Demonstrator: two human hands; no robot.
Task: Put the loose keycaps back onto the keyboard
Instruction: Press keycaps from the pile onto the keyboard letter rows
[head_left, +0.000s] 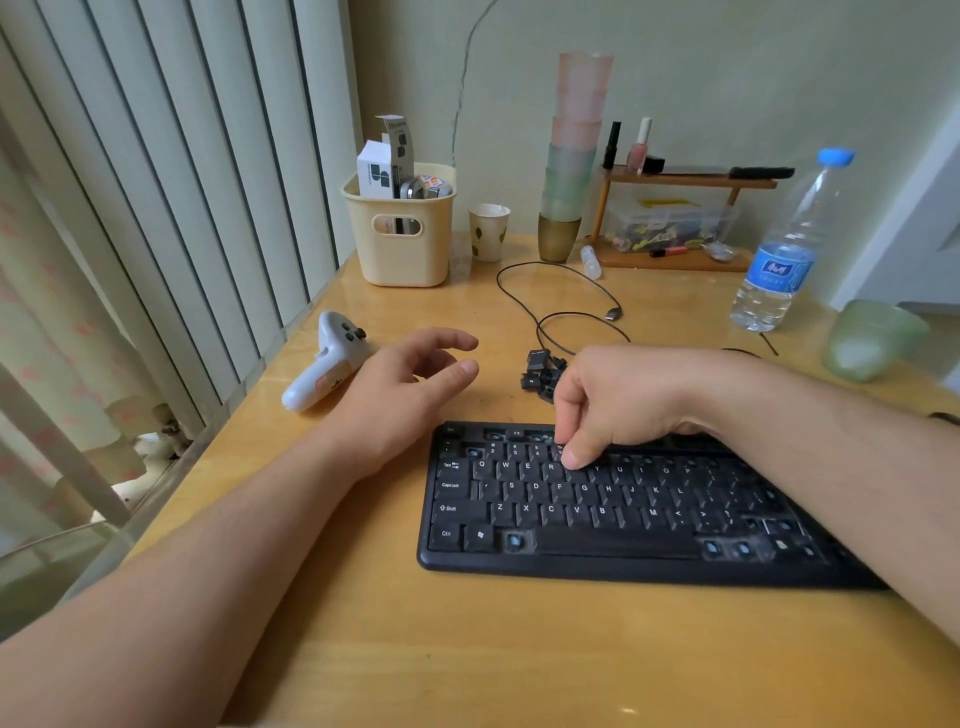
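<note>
Keycaps (540, 370) lie piled beyond the keyboard (597, 509); right hand (618, 400) fingers pinch at the number row, left hand (410, 384) relaxed wide. A crooked press could jam the cap.

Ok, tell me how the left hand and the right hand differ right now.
The left hand lies off the keyboard above the desk, beside the white controller; the right hand is over the keyboard's upper rows. The left hand's fingers are loosely spread and hold nothing; the right hand's are curled, fingertips down at the number row, apparently pressing a keycap. Both forearms are bare.
</note>
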